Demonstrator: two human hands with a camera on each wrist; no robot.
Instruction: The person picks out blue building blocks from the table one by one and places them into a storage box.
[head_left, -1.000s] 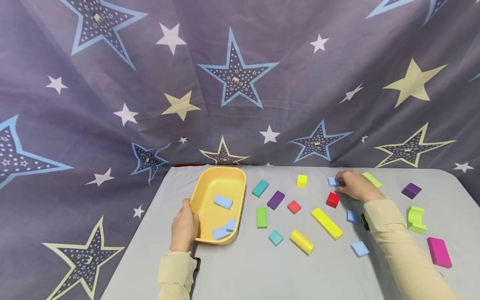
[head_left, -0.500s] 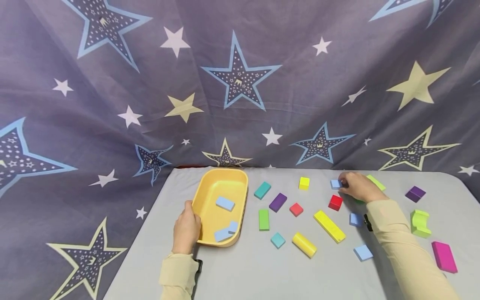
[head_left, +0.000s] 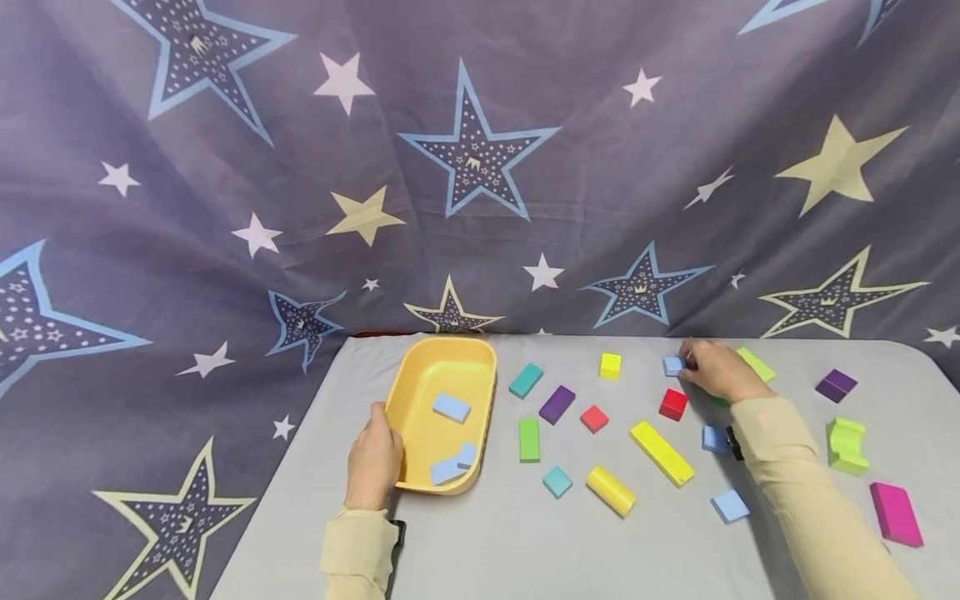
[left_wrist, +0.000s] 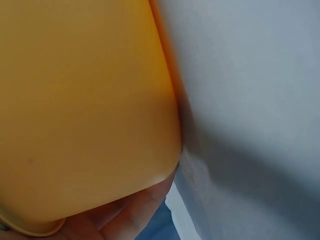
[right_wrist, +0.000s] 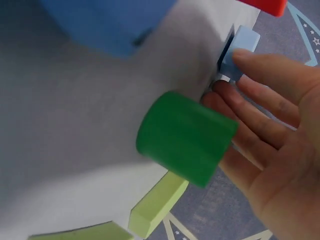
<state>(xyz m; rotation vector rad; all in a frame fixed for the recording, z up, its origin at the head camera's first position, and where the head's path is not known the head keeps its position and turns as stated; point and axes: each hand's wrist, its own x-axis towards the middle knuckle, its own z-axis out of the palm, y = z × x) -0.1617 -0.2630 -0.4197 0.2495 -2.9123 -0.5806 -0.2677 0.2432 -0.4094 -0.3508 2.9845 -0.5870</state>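
My left hand [head_left: 374, 461] grips the left side wall of a yellow plastic tray [head_left: 400, 375], with its fingers under the tray's outer wall in the left wrist view. Several light blue blocks [head_left: 451, 407] lie inside the tray. At the far side of the table, my right hand [head_left: 717, 369] pinches a small light blue block [right_wrist: 242, 44] between thumb and fingers. That block appears to be at the tabletop still. A green cylinder [right_wrist: 187, 137] lies just beside the right fingers, mostly hidden under the hand in the head view. Two more blue blocks [head_left: 730, 506] lie nearer, by the right forearm.
Scattered on the grey-covered table [head_left: 525, 542] are a red cube [head_left: 673, 404], a long yellow block [head_left: 662, 452], a yellow cylinder [head_left: 611, 492], a purple block [head_left: 557, 404], a lime arch block [head_left: 847, 446] and a magenta block [head_left: 896, 514]. A star-patterned curtain [head_left: 570, 217] hangs behind.
Both hands keep nearly the same places, the left on the tray and the right at the light blue block. The head view has shifted slightly.
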